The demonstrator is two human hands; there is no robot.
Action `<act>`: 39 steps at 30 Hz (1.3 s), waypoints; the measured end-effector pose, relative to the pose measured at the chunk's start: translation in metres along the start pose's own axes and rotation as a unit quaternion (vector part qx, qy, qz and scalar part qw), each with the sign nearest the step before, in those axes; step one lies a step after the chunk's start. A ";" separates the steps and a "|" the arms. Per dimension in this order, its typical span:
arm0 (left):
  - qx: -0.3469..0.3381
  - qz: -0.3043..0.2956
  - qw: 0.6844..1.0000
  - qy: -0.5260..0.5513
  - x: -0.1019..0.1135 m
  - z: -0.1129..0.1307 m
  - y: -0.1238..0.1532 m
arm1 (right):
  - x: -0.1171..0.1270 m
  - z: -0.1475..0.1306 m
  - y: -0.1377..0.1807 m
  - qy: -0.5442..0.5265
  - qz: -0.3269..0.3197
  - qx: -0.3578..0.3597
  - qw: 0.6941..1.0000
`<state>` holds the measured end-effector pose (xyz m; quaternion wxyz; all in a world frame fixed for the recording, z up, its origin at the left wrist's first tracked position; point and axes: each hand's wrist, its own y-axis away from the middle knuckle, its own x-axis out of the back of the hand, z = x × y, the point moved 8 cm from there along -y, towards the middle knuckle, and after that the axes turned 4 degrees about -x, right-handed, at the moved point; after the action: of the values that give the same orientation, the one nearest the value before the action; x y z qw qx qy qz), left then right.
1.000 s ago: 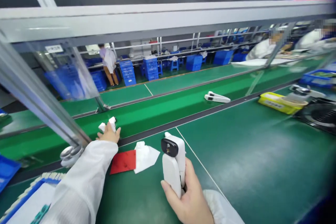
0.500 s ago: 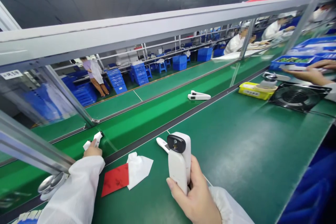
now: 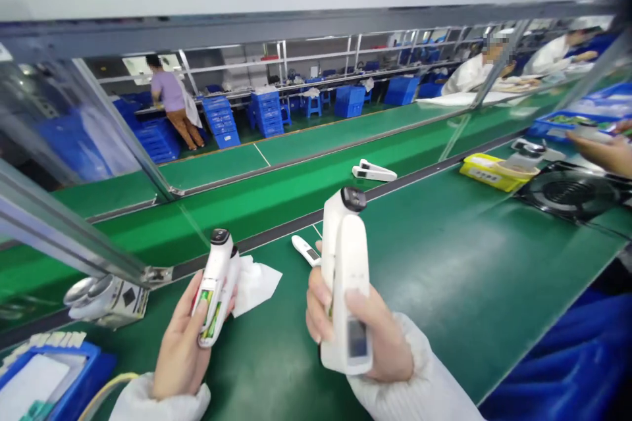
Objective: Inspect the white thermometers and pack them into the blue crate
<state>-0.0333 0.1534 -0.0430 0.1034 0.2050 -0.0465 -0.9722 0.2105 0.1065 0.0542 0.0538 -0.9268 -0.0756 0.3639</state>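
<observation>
My left hand (image 3: 180, 348) is raised above the green bench and shut on a white handheld device (image 3: 213, 289) with a dark tip and a green label. My right hand (image 3: 382, 339) grips a larger white handheld device (image 3: 345, 283) upright, its small grey display near the bottom and dark cap at the top. Between my hands, a slim white thermometer-like device (image 3: 306, 251) lies on the bench. It sits to the right of a crumpled white cloth (image 3: 255, 285), which my left hand partly hides.
A conveyor belt (image 3: 247, 217) runs behind the bench under an aluminium-framed glass screen (image 3: 99, 237), with a white device pair (image 3: 374, 172) on it. At right are a yellow tray (image 3: 496, 172), a black fan (image 3: 567, 194) and a co-worker's hand (image 3: 600, 152). A blue tray (image 3: 54, 368) sits at lower left.
My left hand has come back from the conveyor with the white device. My right hand has lifted and turned its device. The red sheet no longer shows clearly.
</observation>
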 end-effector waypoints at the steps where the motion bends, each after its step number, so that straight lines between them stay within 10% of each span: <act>1: 0.021 -0.002 1.000 0.018 0.000 -0.008 0.009 | -0.002 -0.002 -0.002 -0.045 -0.005 -0.021 0.999; 9: 0.071 -0.021 0.993 0.094 0.004 -0.034 0.022 | -0.035 -0.023 -0.014 -0.441 -0.135 -0.038 0.887; 14: 0.049 -0.033 0.995 0.084 0.014 -0.048 0.015 | -0.053 -0.038 -0.029 -0.358 -0.186 -0.015 0.915; 20: 0.020 -0.036 0.998 0.056 0.020 -0.051 0.010 | -0.067 -0.040 -0.034 -0.331 -0.097 -0.010 0.939; 28: 0.014 -0.061 0.997 0.043 0.017 -0.048 0.008 | -0.066 -0.027 -0.031 -0.368 0.008 -0.003 0.930; 39: -0.153 -0.105 0.959 -0.213 0.013 -0.029 0.012 | -0.062 -0.030 -0.031 -0.488 -0.040 -0.038 0.871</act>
<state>-0.0304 0.1371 -0.0728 0.0183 -0.0212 0.1040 -0.9942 0.1829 0.1241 0.1216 -0.0105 -0.6285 -0.1433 0.7645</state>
